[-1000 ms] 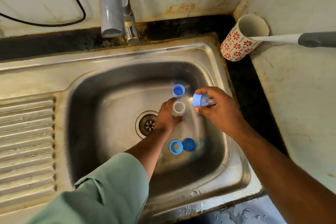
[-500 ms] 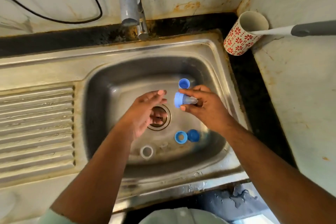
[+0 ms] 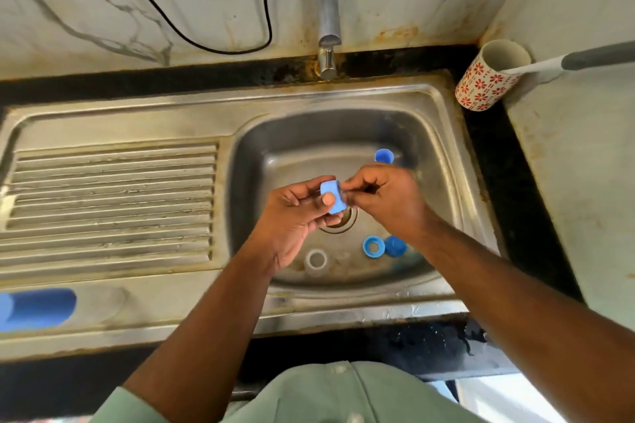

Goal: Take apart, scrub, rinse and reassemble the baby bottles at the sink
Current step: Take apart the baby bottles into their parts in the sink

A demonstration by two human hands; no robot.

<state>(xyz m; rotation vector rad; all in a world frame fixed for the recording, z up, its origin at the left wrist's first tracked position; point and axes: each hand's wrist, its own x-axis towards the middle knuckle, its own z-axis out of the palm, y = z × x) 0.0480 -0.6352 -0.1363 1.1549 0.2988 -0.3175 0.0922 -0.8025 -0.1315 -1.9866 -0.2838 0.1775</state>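
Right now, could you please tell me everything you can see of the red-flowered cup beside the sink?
The cup is a white cylinder printed with red flowers, ceramic by its look, with a plain pale inside. It stands on the dark counter strip at the far right corner of the sink, close to the marble wall, its open mouth facing up and towards the camera. A white stick with a dark grey handle rests in it, leaning out over the rim to the right. Neither hand touches it.
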